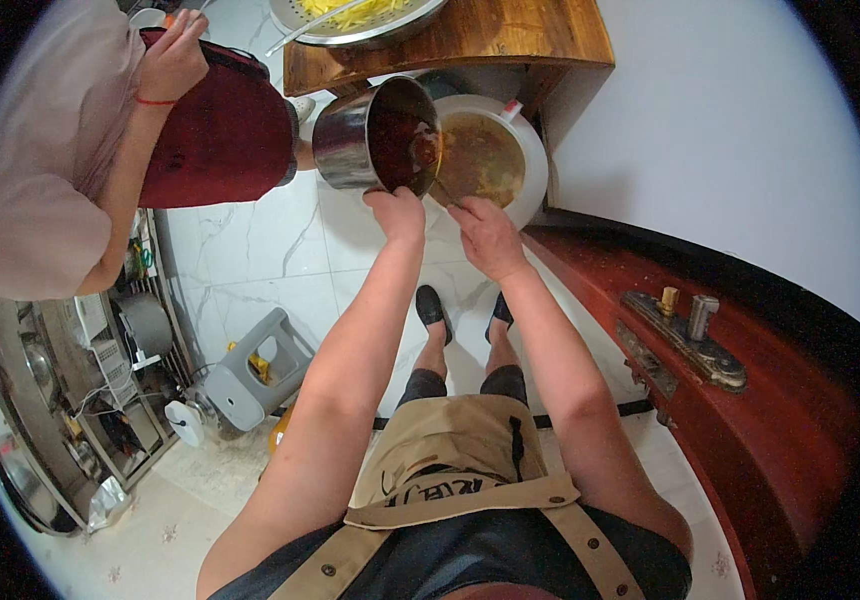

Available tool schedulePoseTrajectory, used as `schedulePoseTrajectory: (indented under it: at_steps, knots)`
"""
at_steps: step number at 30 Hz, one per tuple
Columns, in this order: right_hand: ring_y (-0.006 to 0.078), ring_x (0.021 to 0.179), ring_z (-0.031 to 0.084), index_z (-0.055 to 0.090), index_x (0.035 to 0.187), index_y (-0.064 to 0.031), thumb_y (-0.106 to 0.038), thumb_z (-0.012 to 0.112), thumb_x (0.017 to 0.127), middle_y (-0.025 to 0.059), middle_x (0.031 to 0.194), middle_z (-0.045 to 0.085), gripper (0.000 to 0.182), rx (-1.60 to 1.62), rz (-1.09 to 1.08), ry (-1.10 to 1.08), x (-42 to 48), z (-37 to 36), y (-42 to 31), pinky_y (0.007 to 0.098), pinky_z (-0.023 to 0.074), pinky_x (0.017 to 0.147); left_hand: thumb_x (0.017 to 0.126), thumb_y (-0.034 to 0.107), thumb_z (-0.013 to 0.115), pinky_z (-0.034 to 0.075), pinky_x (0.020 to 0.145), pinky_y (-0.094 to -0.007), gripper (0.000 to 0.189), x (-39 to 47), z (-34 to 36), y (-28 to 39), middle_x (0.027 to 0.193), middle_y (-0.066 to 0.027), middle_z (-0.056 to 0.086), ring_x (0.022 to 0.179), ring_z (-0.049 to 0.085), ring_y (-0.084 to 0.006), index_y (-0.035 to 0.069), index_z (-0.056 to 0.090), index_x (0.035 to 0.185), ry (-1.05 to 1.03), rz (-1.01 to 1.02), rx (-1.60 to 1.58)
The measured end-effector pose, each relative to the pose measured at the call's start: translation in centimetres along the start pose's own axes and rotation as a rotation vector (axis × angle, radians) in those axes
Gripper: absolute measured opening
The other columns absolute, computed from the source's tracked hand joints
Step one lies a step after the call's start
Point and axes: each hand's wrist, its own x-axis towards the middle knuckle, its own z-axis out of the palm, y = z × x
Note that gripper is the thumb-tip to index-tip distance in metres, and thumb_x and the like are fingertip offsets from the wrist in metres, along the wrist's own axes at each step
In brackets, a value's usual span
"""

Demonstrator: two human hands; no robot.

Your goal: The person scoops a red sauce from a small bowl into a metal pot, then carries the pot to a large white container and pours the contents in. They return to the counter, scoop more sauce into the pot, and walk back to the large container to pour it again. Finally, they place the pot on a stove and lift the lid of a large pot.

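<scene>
A deep stainless steel pot (345, 139) is tilted on its side, its mouth facing right, with dark reddish liquid inside. My left hand (398, 214) grips its lower rim. Beside the mouth, my right hand (491, 236) holds the handle of a thin metal utensil (446, 189), whose far end I cannot make out clearly. Under and to the right of the pot's rim stands a white round bucket (536, 161) containing cloudy brownish liquid with bits in it. A red and white piece is at the bucket's upper edge.
A wooden table (475, 37) carries a metal colander (370, 34) of yellow shreds. Another person (212, 127) stands at the left. A red door (760, 450) with a metal handle is at right. A grey plastic container (250, 375) and a rack (137, 420) with cookware are lower left.
</scene>
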Motion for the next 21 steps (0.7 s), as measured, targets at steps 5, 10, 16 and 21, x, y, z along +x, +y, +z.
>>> schedulePoseTrajectory:
  at_steps: [5, 10, 16, 21]
  knots:
    - [0.0358, 0.105, 0.063, 0.07, 0.111, -0.0046, -0.003, 0.061, 0.08, 0.0152, 0.114, 0.066, 0.032, 0.002, 0.01, 0.059, 0.2, -0.7, -0.8, 0.0444, 0.0528, 0.09, 0.088, 0.004, 0.052, 0.046, 0.097, -0.051, 0.039, 0.2, 0.0, -0.2, 0.115, -0.04, 0.057, 0.108, 0.059, -0.0528, -0.012, 0.037, 0.119, -0.002, -0.009, -0.006]
    - [0.0351, 0.104, 0.063, 0.071, 0.111, -0.0057, -0.004, 0.061, 0.081, 0.0144, 0.113, 0.067, 0.031, -0.021, 0.05, 0.056, -0.6, -1.4, -0.7, 0.0444, 0.0532, 0.089, 0.088, 0.001, 0.052, 0.055, 0.071, -0.0415, 0.04, 1.2, 0.3, -1.6, 0.115, -0.0312, 0.056, 0.091, 0.065, -0.0387, -0.011, 0.034, 0.122, 0.02, -0.009, -0.005]
    - [0.0351, 0.105, 0.063, 0.07, 0.114, -0.0058, -0.001, 0.061, 0.08, 0.0143, 0.113, 0.067, 0.035, -0.051, 0.08, 0.027, -0.9, -1.2, 0.0, 0.0443, 0.0527, 0.089, 0.088, 0.004, 0.054, 0.046, 0.098, -0.0509, 0.041, 0.7, 0.0, -0.5, 0.116, -0.041, 0.056, 0.111, 0.058, -0.0531, -0.015, 0.035, 0.12, -0.013, -0.008, -0.012]
    - [0.036, 0.105, 0.063, 0.069, 0.114, -0.0053, 0.002, 0.062, 0.078, 0.0153, 0.112, 0.065, 0.038, -0.022, 0.076, 0.005, -0.4, -0.7, 0.1, 0.044, 0.0525, 0.089, 0.088, 0.003, 0.053, 0.046, 0.098, -0.0513, 0.042, -0.2, -0.1, 0.6, 0.117, -0.0421, 0.055, 0.111, 0.058, -0.0535, -0.016, 0.034, 0.12, -0.006, -0.019, 0.0]
